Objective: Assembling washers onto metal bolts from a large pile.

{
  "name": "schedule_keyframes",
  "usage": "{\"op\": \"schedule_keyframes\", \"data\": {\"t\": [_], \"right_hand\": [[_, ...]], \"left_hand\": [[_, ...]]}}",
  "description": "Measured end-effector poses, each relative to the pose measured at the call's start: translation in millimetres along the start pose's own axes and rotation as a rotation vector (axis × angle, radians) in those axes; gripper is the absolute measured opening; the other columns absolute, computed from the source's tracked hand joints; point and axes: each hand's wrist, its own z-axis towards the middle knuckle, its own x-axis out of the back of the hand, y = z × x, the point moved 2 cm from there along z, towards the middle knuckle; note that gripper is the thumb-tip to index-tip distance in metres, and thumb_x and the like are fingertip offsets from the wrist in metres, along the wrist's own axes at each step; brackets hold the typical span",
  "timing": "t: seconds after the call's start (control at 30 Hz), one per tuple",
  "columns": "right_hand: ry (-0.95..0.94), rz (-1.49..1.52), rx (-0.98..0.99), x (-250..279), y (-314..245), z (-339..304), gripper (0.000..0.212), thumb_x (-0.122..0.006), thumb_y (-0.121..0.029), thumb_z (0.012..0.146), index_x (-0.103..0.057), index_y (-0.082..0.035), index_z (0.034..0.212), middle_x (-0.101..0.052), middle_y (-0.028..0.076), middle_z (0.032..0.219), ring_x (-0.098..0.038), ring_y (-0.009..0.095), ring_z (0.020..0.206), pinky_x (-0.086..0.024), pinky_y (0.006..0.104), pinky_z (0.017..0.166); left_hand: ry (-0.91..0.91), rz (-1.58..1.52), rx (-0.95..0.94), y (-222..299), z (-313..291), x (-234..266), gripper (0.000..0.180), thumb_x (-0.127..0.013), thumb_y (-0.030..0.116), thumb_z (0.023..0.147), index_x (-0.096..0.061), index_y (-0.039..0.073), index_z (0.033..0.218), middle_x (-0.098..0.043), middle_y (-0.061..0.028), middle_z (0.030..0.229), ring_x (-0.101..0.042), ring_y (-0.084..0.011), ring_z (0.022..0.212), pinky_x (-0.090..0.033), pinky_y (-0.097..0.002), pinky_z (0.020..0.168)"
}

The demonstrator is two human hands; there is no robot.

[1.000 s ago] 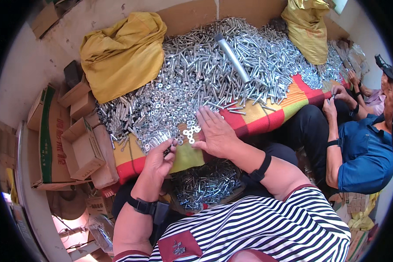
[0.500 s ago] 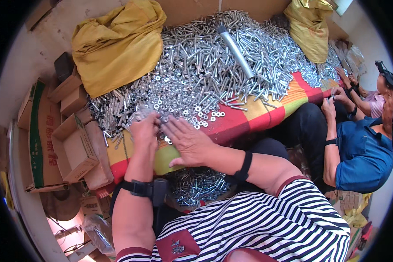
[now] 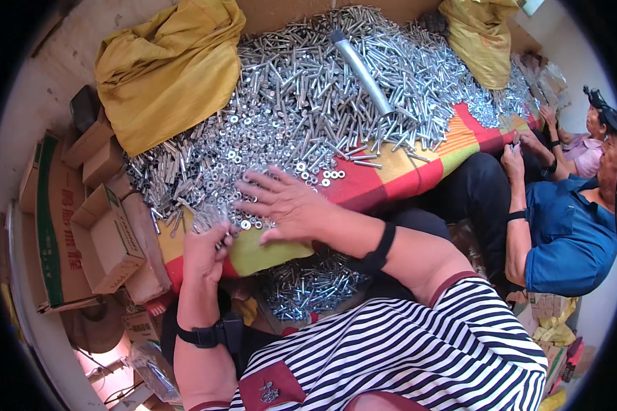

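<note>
My left hand (image 3: 204, 252) is closed around what looks like a small clear plastic bag (image 3: 211, 216), blurred at the edge of the metal heap. Whatever the bag contains is too smeared to make out. Fingers spread and palm down, my right hand (image 3: 291, 205) lies over loose silvery washers and nuts (image 3: 245, 222) with nothing gripped. Beyond both hands rises a big heap of long bolts (image 3: 301, 96). A metal tube with a dark end (image 3: 367, 75) rests on that heap.
Checkered cloth (image 3: 363, 185) covers the table edge. Yellow sacks (image 3: 168, 75) (image 3: 483, 44) lie at both sides of the heap. Cardboard boxes (image 3: 110, 236) stand at left. More bolts (image 3: 315, 294) sit in a container below the edge. Two co-workers (image 3: 562, 226) sit at right.
My left hand has moved down and left, away from my right hand, carrying the clear bag. My right hand's fingers have spread wider over the washers. The view has shifted slightly.
</note>
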Motion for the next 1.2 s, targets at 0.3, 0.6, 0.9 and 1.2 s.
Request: {"op": "schedule_keyframes", "data": {"t": [0.3, 0.6, 0.9, 1.2], "right_hand": [[0.058, -0.136, -0.237, 45, 46, -57, 0.057, -0.052, -0.048, 0.089, -0.047, -0.019, 0.138, -0.031, 0.011, 0.151, -0.022, 0.029, 0.142, -0.016, 0.0512, 0.114], [0.549, 0.02, -0.287, 67, 55, -55, 0.014, -0.064, -0.011, 0.079, -0.067, -0.003, 0.09, -0.063, 0.014, 0.099, -0.056, 0.031, 0.098, -0.046, 0.0391, 0.086], [0.324, 0.129, -0.209, 39, 33, -45, 0.004, -0.063, -0.009, 0.076, -0.063, -0.007, 0.073, -0.052, 0.01, 0.073, -0.057, 0.028, 0.071, -0.046, 0.0405, 0.061], [0.224, -0.05, -0.274, 29, 33, -27, 0.008, -0.06, -0.012, 0.076, -0.061, -0.006, 0.071, -0.055, 0.011, 0.075, -0.061, 0.03, 0.074, -0.049, 0.0417, 0.062]], "left_hand": [[-0.028, 0.357, -0.092, -21, 27, -37, 0.011, -0.067, 0.002, 0.079, -0.062, -0.001, 0.088, -0.067, -0.0069, 0.073, -0.058, -0.0088, 0.051, -0.038, -0.0197, 0.04], [-0.003, 0.065, -0.204, 8, 22, -44, 0.006, -0.063, 0.001, 0.083, -0.064, 0.0, 0.089, -0.067, -0.0087, 0.076, -0.059, -0.01, 0.054, -0.041, -0.0202, 0.043], [-0.145, 0.501, -0.148, -28, 11, -60, 0.014, -0.07, 0.005, 0.075, -0.063, -0.001, 0.086, -0.065, -0.0046, 0.071, -0.06, -0.0098, 0.053, -0.046, -0.0253, 0.049], [-0.125, 0.04, -0.059, -15, 8, -65, 0.009, -0.066, 0.004, 0.083, -0.066, 0.0, 0.091, -0.068, -0.0044, 0.075, -0.057, -0.0058, 0.056, -0.035, -0.0168, 0.043]]}}
